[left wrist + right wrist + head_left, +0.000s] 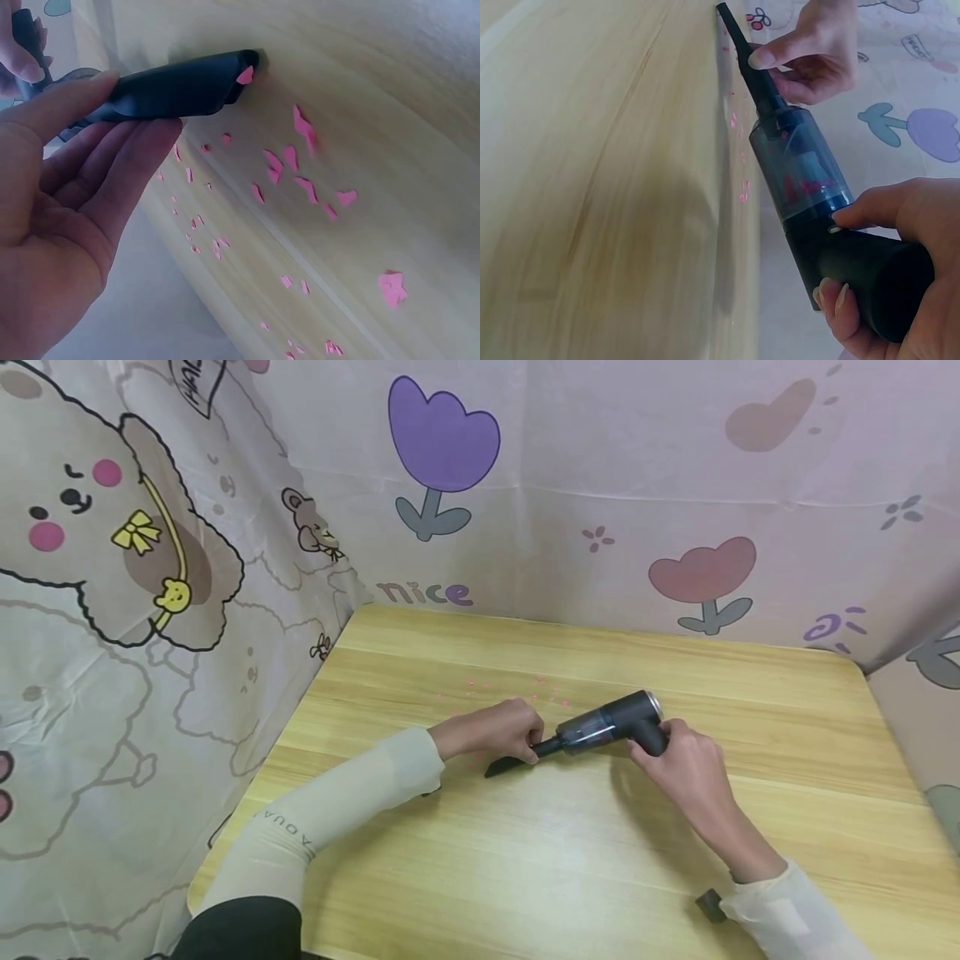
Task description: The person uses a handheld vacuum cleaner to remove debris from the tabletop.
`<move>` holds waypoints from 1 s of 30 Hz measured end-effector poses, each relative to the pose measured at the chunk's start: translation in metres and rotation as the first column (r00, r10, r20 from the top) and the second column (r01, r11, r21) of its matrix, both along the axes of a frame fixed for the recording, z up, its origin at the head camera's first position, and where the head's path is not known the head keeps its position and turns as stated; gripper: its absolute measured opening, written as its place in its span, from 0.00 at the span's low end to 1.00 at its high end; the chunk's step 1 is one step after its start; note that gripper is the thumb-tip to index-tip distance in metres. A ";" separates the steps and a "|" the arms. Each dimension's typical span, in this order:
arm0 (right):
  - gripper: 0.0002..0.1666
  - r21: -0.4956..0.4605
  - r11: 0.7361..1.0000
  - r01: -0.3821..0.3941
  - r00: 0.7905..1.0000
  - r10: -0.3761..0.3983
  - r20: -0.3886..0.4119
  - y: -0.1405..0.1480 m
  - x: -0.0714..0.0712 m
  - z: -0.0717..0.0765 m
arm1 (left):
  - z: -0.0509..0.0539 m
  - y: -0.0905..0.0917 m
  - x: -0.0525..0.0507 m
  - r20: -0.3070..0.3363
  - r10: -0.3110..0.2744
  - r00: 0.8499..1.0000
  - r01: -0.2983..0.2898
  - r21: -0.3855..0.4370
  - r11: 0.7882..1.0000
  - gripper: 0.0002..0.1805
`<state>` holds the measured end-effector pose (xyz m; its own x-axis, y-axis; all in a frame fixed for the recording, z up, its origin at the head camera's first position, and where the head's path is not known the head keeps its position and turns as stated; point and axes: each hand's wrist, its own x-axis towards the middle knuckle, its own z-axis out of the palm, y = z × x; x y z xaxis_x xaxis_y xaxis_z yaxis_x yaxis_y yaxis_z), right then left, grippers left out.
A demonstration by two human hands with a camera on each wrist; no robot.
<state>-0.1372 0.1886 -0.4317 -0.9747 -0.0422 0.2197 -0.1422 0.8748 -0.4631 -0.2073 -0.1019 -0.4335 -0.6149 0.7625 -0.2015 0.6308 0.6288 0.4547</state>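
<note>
A black handheld vacuum [600, 724] with a clear dust chamber [802, 169] is held over the wooden table. Pink bits show inside the chamber. My right hand [692, 770] grips its handle, the thumb near a button in the right wrist view. My left hand [498, 729] pinches the narrow black nozzle [180, 86] between thumb and fingers. At the nozzle's tip, in the left wrist view, is one pink scrap [245, 75]. More pink scraps [306, 189] lie scattered on the table below and beyond the nozzle.
The wooden table [600, 877] runs back to a printed cloth [555, 527] hung behind and at the sides. A small dark object [711, 906] lies beside the right sleeve. Another dark thing [431, 792] shows partly under the left sleeve.
</note>
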 end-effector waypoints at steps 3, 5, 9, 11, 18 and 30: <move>0.32 -0.003 1.000 -0.005 1.000 0.005 0.009 -0.002 0.000 0.000 | 0.000 -0.002 0.000 0.000 -0.004 1.000 0.004 -0.001 1.000 0.07; 0.32 -0.004 1.000 -0.007 1.000 0.007 0.021 -0.004 0.001 0.001 | 0.000 -0.004 0.001 -0.006 -0.007 1.000 0.007 -0.004 1.000 0.07; 0.32 -0.002 1.000 -0.010 0.999 0.010 0.041 -0.006 0.002 0.002 | -0.001 -0.006 0.001 -0.019 -0.012 1.000 0.012 -0.009 1.000 0.07; 0.32 -0.004 1.000 -0.013 0.999 0.013 0.045 -0.007 0.003 0.002 | -0.001 -0.008 0.002 -0.013 -0.012 1.000 0.012 -0.002 1.000 0.07; 0.32 -0.007 1.000 -0.019 0.998 0.019 0.059 -0.010 0.002 0.000 | -0.001 -0.011 0.004 0.008 -0.004 1.000 0.004 -0.005 1.000 0.07; 0.32 0.001 1.000 -0.017 0.997 0.017 0.074 -0.016 0.000 0.001 | 0.001 -0.017 0.004 0.013 0.018 1.000 -0.017 -0.017 1.000 0.07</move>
